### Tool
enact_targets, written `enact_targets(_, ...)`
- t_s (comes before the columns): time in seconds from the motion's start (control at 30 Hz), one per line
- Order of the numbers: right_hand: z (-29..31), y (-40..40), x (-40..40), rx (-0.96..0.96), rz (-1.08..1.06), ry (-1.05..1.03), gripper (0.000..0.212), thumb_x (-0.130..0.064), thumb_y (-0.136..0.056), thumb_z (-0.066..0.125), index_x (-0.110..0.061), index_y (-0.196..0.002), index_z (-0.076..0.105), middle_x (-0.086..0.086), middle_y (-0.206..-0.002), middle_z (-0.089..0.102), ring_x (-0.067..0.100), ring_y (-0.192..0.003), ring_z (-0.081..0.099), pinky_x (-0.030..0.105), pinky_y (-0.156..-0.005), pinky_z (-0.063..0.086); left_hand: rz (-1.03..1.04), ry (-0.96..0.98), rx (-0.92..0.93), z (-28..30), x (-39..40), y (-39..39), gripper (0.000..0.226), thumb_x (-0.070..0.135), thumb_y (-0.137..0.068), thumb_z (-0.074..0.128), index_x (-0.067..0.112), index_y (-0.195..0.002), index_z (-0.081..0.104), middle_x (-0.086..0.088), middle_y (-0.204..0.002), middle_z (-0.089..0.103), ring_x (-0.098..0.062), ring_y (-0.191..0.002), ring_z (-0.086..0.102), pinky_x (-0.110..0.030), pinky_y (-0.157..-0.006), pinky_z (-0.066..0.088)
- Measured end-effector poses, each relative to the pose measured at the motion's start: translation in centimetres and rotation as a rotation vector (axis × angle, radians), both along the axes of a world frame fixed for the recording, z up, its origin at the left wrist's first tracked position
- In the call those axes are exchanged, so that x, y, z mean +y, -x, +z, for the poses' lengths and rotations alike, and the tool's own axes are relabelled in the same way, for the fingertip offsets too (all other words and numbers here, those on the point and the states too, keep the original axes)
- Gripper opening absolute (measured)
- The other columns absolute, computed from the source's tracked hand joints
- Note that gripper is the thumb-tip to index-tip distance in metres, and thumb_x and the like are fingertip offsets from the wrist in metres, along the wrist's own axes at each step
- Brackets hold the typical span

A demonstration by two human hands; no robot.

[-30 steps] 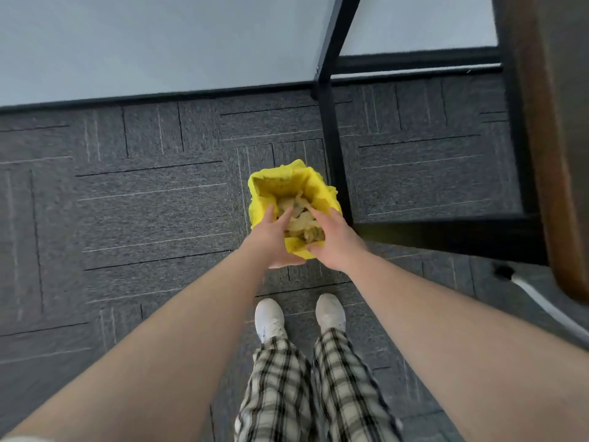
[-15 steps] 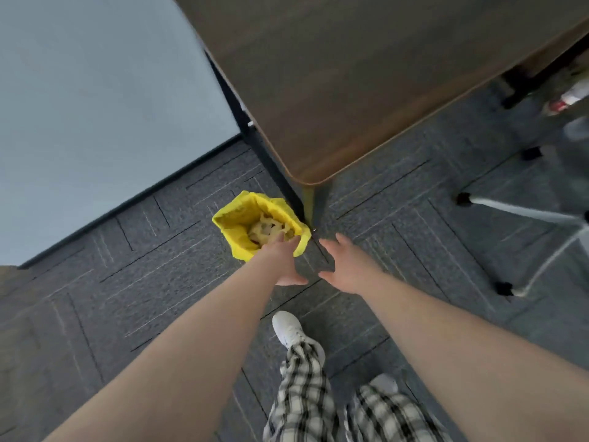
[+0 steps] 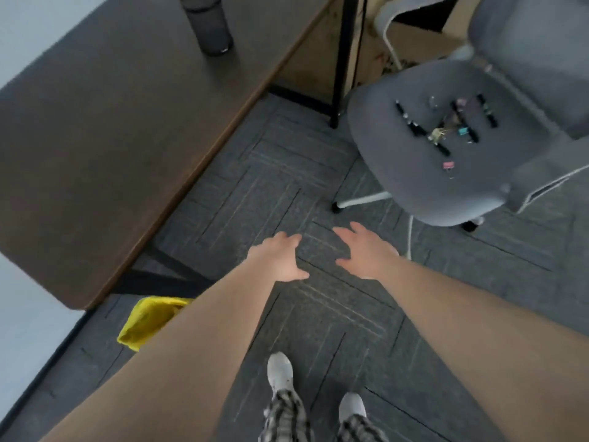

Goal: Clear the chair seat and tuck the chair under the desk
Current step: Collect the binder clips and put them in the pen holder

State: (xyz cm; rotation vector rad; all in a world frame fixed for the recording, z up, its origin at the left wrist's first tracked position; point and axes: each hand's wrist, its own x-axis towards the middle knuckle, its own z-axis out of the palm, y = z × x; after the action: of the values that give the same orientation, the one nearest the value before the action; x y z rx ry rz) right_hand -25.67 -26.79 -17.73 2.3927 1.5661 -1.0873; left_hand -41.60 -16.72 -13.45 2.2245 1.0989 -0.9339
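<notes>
Left hand and right hand hover spread and empty above carpet. Yellow bag sits by the counter corner. Beyond, the chair stands clear of the counter, pens and clips scattered on its seat. No legible writing.

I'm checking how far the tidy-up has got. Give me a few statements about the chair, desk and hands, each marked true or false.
1. The chair seat is already clear. False: black pens and binder clips lie on it.
2. Both hands are empty. True: the left hand and right hand are open over the carpet.
3. The chair is tucked under the desk. False: it stands apart from it.
4. A dark cylindrical container stands on the desk. True.
5. The yellow bag sits on the chair. False: it is on the floor by the desk corner.
</notes>
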Motion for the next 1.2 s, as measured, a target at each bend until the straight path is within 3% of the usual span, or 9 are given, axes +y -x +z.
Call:
enact_targets(0.07, 1.2, -4.1, -0.5, -0.023, -0.051, -0.008, 0.073, -0.041, -0.094, 0.052, -0.033, -0.152, 0.009, 0.006, -0.161, 0.007, 0.032, -0.144, 0.02, 0.053, -0.109, 0.035, -0.078, -0.026, 0.004, 0.9, 0.6, -4.6, 0.085, 0.057, -0.081, 0.06, 0.028, -0.149, 0.019, -0.003, -0.15, 0.034, -0.031, -0.133, 0.039, -0.051, -0.105, 0.038)
enact_targets(0.13, 1.8, -7.7, -0.8, -0.049, -0.105, -0.017, 0.074, -0.04, -0.094, 0.053, -0.033, -0.152, 0.008, 0.006, -0.16, 0.01, 0.032, -0.144, 0.02, 0.053, -0.11, 0.034, -0.143, -0.044, -0.002, 1.4, 1.3, -8.6, 0.084, 0.057, -0.081, 0.06, 0.028, -0.148, 0.021, -0.003, -0.148, 0.036, -0.031, -0.132, 0.04, -0.052, -0.104, 0.039)
enact_targets(0.43, 0.9, -21.4, 2.3, -0.066, -0.423, 0.024, 0.07, -0.036, -0.093, 0.053, -0.036, -0.149, 0.011, 0.004, -0.156, 0.017, 0.035, -0.136, 0.031, 0.051, -0.101, 0.043, -0.433, -0.106, -0.162, -0.7, 8.6, -26.6, 0.086, 0.051, -0.082, 0.064, 0.03, -0.15, 0.016, -0.002, -0.16, 0.009, -0.029, -0.147, 0.01, -0.055, -0.11, 0.03)
enact_targets(0.57, -0.9, -24.9, 4.8, -0.11, -0.553, 0.022, 0.056, -0.028, -0.096, 0.048, -0.032, -0.146, 0.022, 0.008, -0.15, 0.027, 0.036, -0.126, 0.042, 0.046, -0.084, 0.05, -0.532, -0.081, -0.167, -2.9, 11.5, -32.1, 0.088, 0.053, -0.083, 0.062, 0.029, -0.15, 0.011, -0.003, -0.161, 0.002, -0.03, -0.147, 0.006, -0.055, -0.112, 0.026)
enact_targets(0.73, -3.0, -28.2, 6.2, -0.108, -0.692, 0.057, 0.045, -0.021, -0.096, 0.045, -0.025, -0.139, 0.033, 0.009, -0.131, 0.041, 0.035, -0.114, 0.049, 0.042, -0.076, 0.051, -0.63, -0.047, -0.183, -5.3, 13.2, -37.2, 0.078, 0.042, -0.088, 0.059, 0.033, -0.15, 0.012, 0.0, -0.161, 0.005, -0.03, -0.146, 0.011, -0.051, -0.11, 0.029)
enact_targets(0.87, -5.7, -30.9, 6.7, -0.07, -0.755, 0.105, 0.031, -0.019, -0.093, 0.051, -0.021, -0.123, 0.044, 0.009, -0.12, 0.045, 0.035, -0.107, 0.052, 0.042, -0.077, 0.053, -0.675, -0.043, -0.225, -7.7, 13.9, -41.8, 0.069, 0.036, -0.092, 0.053, 0.036, -0.149, 0.015, 0.0, -0.16, 0.009, -0.029, -0.143, 0.018, -0.048, -0.106, 0.036)
enact_targets(1.03, -8.6, -33.2, 7.5, -0.075, -0.657, 0.161, 0.042, -0.01, -0.089, 0.054, -0.022, -0.128, 0.044, 0.009, -0.12, 0.041, 0.035, -0.105, 0.049, 0.041, -0.069, 0.047, -0.701, 0.006, -0.215, -10.8, 13.3, -46.7, 0.065, 0.033, -0.094, 0.051, 0.037, -0.149, 0.016, 0.001, -0.16, 0.005, -0.028, -0.144, 0.016, -0.048, -0.102, 0.04)
enact_targets(1.2, -9.0, -35.0, 8.1, 0.02, -0.663, 0.181, 0.039, -0.001, -0.089, 0.047, -0.016, -0.124, 0.047, 0.01, -0.116, 0.04, 0.036, -0.103, 0.053, 0.039, -0.07, 0.044, -0.7, 0.004, -0.259, -13.1, 12.7, -49.1, 0.053, 0.024, -0.094, 0.051, 0.029, -0.144, 0.032, -0.008, -0.147, 0.03, -0.032, -0.128, 0.038, -0.046, -0.089, 0.047)
